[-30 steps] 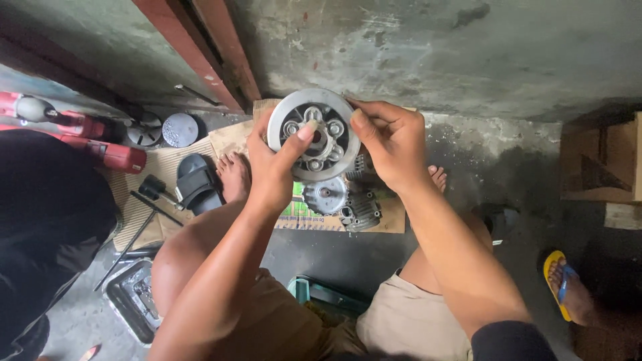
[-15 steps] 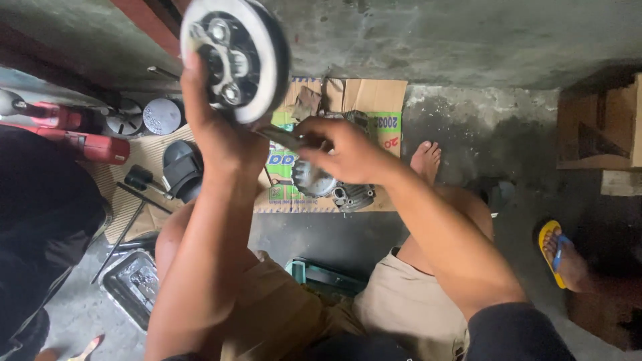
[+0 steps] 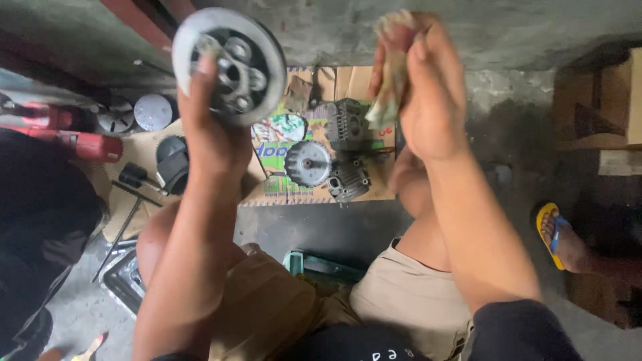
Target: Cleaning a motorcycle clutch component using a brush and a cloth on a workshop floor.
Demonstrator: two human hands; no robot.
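Gripping one round metal clutch hub [image 3: 229, 63], left hand [image 3: 214, 137]; right hand [image 3: 428, 93] clutches one rag [image 3: 390, 80].

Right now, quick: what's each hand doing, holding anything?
Left hand: closed on the round metal clutch part, raised.
Right hand: closed on a crumpled rag, raised.

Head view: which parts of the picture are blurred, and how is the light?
In the head view, the round metal part in the left hand and the rag in the right hand are smeared by motion blur; the engine parts on the cardboard look sharper; the light is dim and soft, with dark shadow at the right edge and no strong glare.
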